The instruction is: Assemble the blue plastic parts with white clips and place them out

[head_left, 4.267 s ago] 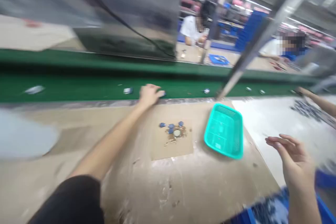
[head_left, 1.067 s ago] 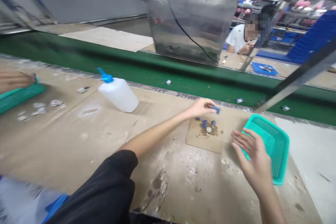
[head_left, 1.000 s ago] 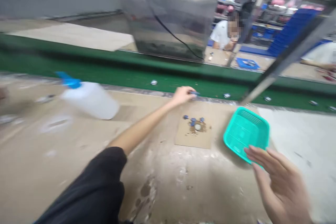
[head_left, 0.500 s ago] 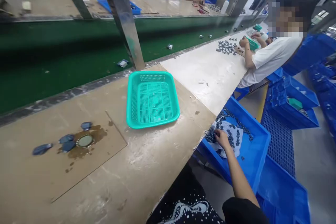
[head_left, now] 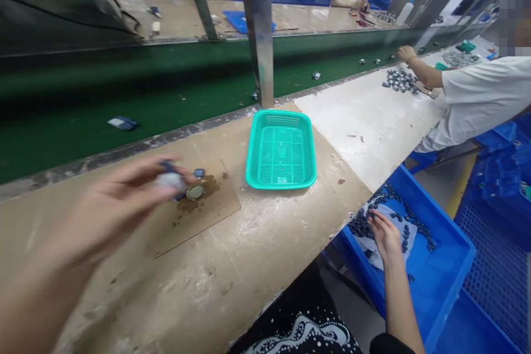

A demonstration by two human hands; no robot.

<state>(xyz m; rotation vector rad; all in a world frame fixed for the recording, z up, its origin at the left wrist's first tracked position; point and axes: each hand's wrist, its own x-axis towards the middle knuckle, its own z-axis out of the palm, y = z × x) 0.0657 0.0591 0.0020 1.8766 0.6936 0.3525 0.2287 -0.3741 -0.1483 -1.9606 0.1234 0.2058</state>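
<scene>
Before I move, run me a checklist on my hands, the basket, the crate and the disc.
Left hand has a firm hold on the small blue piece: cannot tell, too blurred.
Right hand is at the pile of dark pieces in the blue crate: ok.
Right hand has picked up a piece: cannot tell.
Teal basket sits upright on the bench: ok.
Round metal disc lies flat on the cardboard: ok.
</scene>
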